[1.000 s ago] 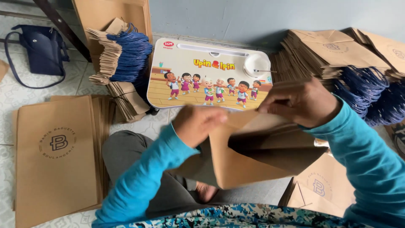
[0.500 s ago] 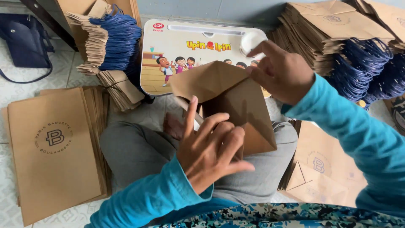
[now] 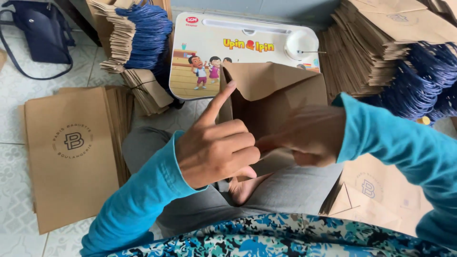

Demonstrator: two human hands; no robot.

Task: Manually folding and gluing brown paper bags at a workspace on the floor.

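Seated on pale tiled floor, grey-trousered lap under both hands. Left hand raised over the lap, index finger stretched up along the near edge of an opened brown paper bag, other fingers curled in, gripping nothing. Right hand blurred, pushed into the mouth of that bag, fingers bent against the paper inside; whether pinching it, cannot tell. Bag standing open between the two hands, just above the lap. Beyond the bag, a white plastic lap tray with cartoon children printed on it. Left of the left hand, a flat stack of brown paper bags with a round logo. Beyond both hands to either side, bundles of folded brown bags with blue cord handles. Far left, a dark blue shoulder bag.
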